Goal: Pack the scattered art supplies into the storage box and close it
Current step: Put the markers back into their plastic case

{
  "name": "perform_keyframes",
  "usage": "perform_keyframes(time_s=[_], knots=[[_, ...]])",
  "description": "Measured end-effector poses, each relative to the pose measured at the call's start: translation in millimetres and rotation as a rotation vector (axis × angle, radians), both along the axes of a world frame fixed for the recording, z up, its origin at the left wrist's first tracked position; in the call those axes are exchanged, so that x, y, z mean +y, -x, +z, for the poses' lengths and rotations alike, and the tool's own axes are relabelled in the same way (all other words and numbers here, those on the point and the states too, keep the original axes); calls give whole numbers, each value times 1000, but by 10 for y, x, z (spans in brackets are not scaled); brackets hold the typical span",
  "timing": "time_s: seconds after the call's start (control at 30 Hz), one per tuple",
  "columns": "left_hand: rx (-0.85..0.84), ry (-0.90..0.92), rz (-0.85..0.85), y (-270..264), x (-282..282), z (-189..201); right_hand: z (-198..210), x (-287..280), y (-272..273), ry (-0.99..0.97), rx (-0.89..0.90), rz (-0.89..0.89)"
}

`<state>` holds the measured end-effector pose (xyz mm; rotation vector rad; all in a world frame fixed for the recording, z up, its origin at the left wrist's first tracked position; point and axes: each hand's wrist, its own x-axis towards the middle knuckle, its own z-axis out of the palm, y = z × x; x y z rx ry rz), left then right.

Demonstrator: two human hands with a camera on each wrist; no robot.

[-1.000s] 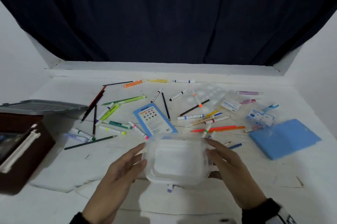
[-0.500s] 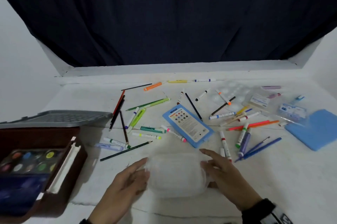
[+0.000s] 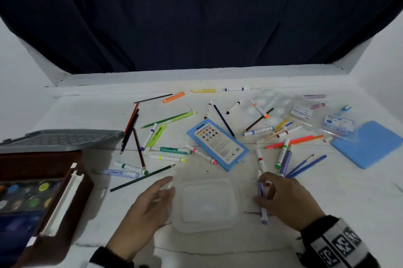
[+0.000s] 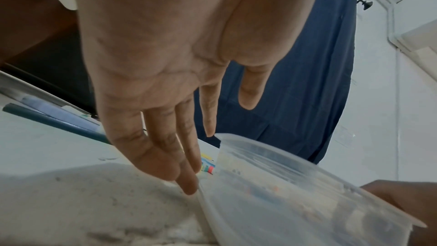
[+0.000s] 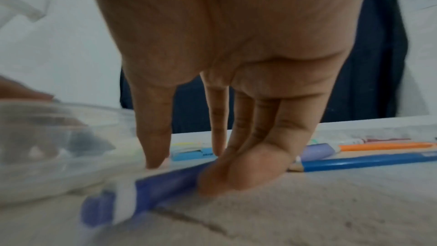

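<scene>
A clear plastic box (image 3: 206,203) is shown on the tabletop (image 3: 327,202) between the hands. The left hand (image 3: 150,204) is kept flat and released against its side; a purple marker (image 3: 261,200), light, stiff and likely slippery, is pinched mid-barrel in the right hand's (image 3: 283,200) grip, which seems the best hold.

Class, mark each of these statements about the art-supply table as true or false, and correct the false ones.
1. The clear plastic container sits between the two hands. True.
2. The right hand holds a green pencil. False: its fingers close on a purple marker.
3. The left hand has straight, relaxed fingers beside the container. True.
4. The blue colour-pencil pack lies inside the container. False: it lies on the table, beyond the container.
5. The paint set is at the person's right. False: it is at the left.
</scene>
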<state>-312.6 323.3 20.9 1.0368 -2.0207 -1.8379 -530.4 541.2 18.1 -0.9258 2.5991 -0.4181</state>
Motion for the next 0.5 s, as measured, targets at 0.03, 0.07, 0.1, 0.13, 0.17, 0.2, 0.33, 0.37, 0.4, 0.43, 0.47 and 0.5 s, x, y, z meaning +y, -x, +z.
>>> perform_keyframes(time_s=[0.03,0.07,0.1,0.13,0.17,0.2,0.33,0.37,0.4,0.43,0.47,0.5], knots=[[-5,33,11,7,0,19,-2,-17,-7,-58,-5,15],[-17,59,19,4,-7,42,-9,-36,-14,-82,-8,24],[-28,86,32,-10,-29,32,-18,-58,-18,-94,-10,37],[-25,116,62,-16,-52,33,-26,-79,-19,-99,-13,47],[-12,160,99,-26,-89,28,-35,-95,-14,-94,-25,48],[-3,224,129,-38,-137,27,-31,-112,-6,-66,-36,41],[-32,583,204,-130,-449,-12,104,-173,32,246,-40,-60],[-98,688,187,-156,-544,-46,158,-198,32,345,-17,-65],[-185,802,148,-168,-651,-79,218,-230,26,439,15,-52],[-265,894,92,-164,-750,-119,264,-263,20,527,44,-24],[-336,940,47,-142,-834,-152,297,-303,13,603,45,13],[-401,931,23,-101,-897,-169,318,-344,8,654,14,58]])
